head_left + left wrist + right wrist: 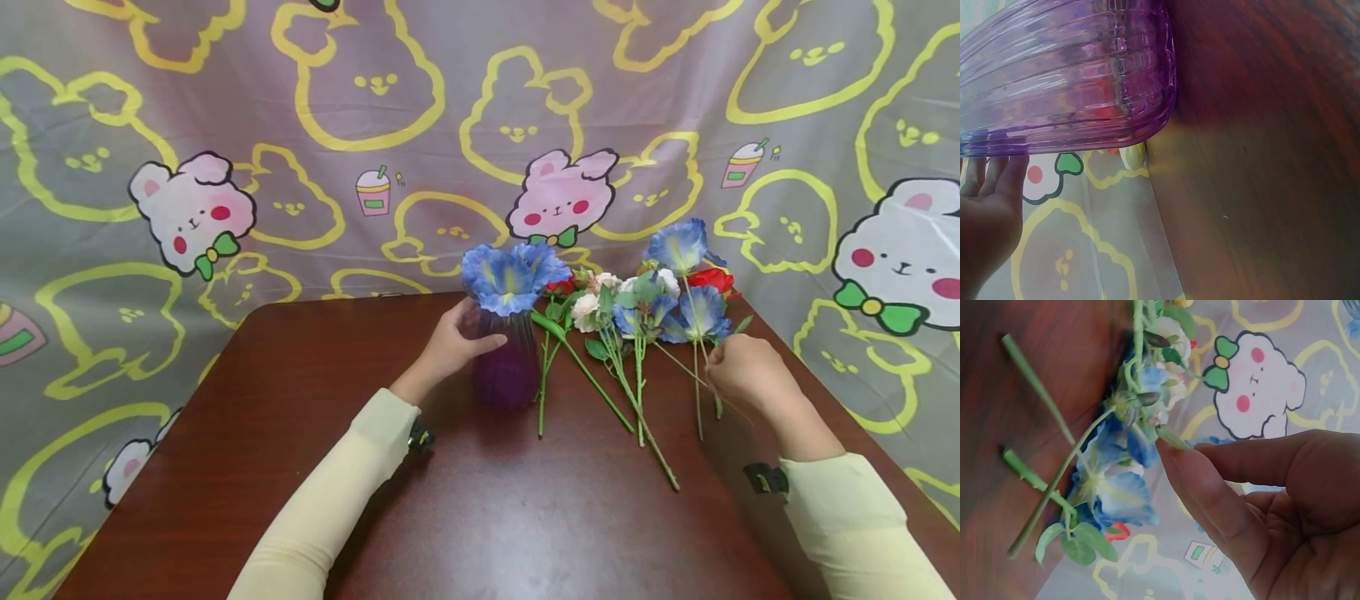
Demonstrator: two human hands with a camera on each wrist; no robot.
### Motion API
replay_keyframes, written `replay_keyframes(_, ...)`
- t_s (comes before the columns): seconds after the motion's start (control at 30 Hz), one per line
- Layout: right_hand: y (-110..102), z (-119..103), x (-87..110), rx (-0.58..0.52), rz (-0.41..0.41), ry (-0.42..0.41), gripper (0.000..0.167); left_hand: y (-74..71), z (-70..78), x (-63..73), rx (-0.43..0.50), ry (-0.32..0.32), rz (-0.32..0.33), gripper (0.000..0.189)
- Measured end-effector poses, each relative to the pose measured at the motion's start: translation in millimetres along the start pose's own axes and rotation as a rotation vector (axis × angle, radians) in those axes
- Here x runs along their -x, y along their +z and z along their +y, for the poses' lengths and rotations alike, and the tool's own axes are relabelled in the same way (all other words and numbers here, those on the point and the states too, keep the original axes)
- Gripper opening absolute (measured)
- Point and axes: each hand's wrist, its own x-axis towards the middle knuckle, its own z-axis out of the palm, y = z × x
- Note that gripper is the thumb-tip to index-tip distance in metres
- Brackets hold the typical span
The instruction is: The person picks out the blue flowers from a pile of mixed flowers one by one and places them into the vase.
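Note:
A ribbed, see-through purple vase (507, 367) stands on the table, with blue flowers (513, 277) spreading over its mouth. My left hand (457, 340) holds the vase near its top, thumb across the front. In the left wrist view its fingers (1007, 178) lie along the vase wall. To the right, my right hand (753, 379) is at the flower pile. Its thumb and forefinger pinch a slim green part (1172, 436), by the look of it a flower stem. A blue flower (677, 247) rises above the pile just beyond this hand.
Loose artificial flowers lie right of the vase: white blooms (587, 312), a red bloom (711, 283) and blue ones (703, 313). Their green stems (651, 437) point toward the front of the brown table (480, 517). A patterned cloth (442, 92) hangs behind the table.

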Motion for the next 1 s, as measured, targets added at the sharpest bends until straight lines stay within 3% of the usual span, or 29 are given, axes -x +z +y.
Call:
replay_keyframes(0.2,1.5,-11.0,-2.8,-0.007,0.102,-0.049,0.029,-0.4,-2.4,0.3,0.009,0.006,-0.003,0.072)
replay_keyframes(0.43,1.2,-28.7,-8.2,-0.033,0.198,-0.079,0.014,-0.1,-1.8,-0.7,0.018,0.026,0.004,0.071)
replay_keyframes(0.7,4.4,-55.2,-11.8,-0.077,0.325,-0.16,0.016,-0.7,-2.5,-1.2,0.023,0.045,0.012,0.07)
replay_keyframes(1.0,11.8,-80.8,-14.2,-0.149,0.403,-0.256,0.014,1.3,-4.9,2.0,-0.004,0.041,0.036,0.072)
